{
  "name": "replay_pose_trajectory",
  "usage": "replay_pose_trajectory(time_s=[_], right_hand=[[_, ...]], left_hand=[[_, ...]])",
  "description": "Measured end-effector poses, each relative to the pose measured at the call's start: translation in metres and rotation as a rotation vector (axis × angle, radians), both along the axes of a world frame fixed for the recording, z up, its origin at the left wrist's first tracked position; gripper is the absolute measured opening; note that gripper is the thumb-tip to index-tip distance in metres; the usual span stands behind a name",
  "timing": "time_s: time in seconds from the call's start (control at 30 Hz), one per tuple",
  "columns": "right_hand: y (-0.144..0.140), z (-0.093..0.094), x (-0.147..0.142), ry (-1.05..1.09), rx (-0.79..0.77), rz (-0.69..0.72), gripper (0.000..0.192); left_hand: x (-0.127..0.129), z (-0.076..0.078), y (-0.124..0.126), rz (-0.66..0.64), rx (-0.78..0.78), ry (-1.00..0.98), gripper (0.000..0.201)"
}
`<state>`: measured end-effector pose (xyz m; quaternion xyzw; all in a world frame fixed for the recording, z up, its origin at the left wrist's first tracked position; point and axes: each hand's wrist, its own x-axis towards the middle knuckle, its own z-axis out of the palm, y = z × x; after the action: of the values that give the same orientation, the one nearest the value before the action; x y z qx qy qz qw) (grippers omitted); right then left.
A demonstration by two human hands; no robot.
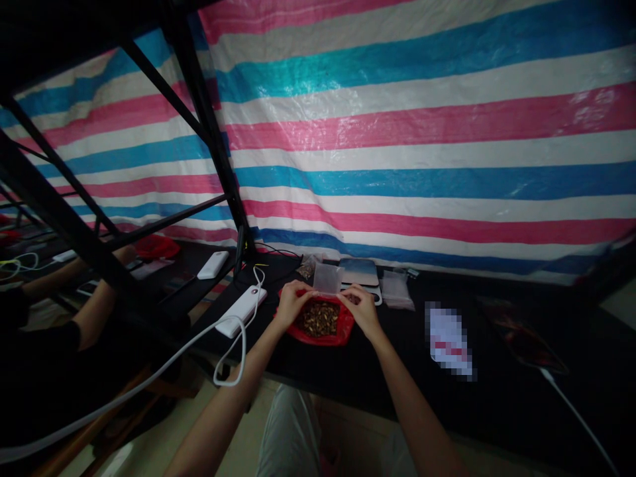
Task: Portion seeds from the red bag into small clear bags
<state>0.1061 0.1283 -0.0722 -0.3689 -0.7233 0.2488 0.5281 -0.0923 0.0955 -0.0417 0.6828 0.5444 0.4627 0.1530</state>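
- Forearms are seen extended from the bottom edge of the view over light trousers toward a black table (397, 371).
- A white cable (233, 351) is looped off the table's near left edge and is plugged into a white power bank (242, 310).
- The left hand (291, 303) is closed on the left rim of a red bag (322, 324); the fingers are curled narrowly over the edge.
- The right hand (362, 310) is closed in the same manner on the right rim of the bag.
- The red bag is held open between both hands on the table, at centre; small brown pieces (318, 319) are heaped inside it.
- A small clear plastic bag (326, 278) is pinched upright just behind the red bag, between the fingertips of both hands.
- A digital scale (358, 271) is placed just beyond it; further clear bags (396, 290) lie beside the scale on the right.
- Another person's arm (97, 311) is observed at the far left, beyond a black metal frame (209, 126).
- A striped tarpaulin (422, 132) in pink, blue and white is hung behind the table.
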Motion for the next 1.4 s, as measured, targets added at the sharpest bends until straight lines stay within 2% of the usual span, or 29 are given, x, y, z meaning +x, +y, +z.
replay_pose_trajectory(time_s=[0.4, 0.6, 0.7, 0.87, 1.03, 1.13, 1.3, 1.4], right_hand=[[0.002, -0.003, -0.001, -0.018, -0.002, -0.007, 0.018], [0.002, -0.005, -0.003, -0.077, 0.010, -0.018, 0.016], [0.002, -0.006, -0.001, -0.084, -0.003, 0.014, 0.016], [0.002, -0.007, 0.001, -0.095, -0.029, 0.070, 0.015], [0.000, -0.008, -0.001, -0.162, -0.024, 0.121, 0.011], [-0.001, -0.008, -0.003, -0.201, -0.018, 0.082, 0.010], [-0.001, -0.007, -0.006, -0.238, 0.010, -0.022, 0.014], [0.000, -0.008, -0.005, -0.294, 0.035, -0.086, 0.016]], left_hand=[[0.007, -0.001, -0.002, 0.042, -0.002, 0.186, 0.023], [0.010, 0.000, -0.007, 0.063, 0.050, 0.288, 0.022], [0.012, 0.000, -0.007, 0.012, 0.043, 0.235, 0.021], [0.010, -0.001, -0.006, -0.160, -0.016, 0.092, 0.024], [0.006, -0.003, -0.006, -0.260, -0.062, 0.114, 0.023], [0.007, -0.005, -0.006, -0.205, -0.054, 0.196, 0.023], [0.015, -0.007, -0.009, -0.024, -0.002, 0.348, 0.023], [0.021, -0.007, -0.011, 0.015, 0.025, 0.408, 0.023]])
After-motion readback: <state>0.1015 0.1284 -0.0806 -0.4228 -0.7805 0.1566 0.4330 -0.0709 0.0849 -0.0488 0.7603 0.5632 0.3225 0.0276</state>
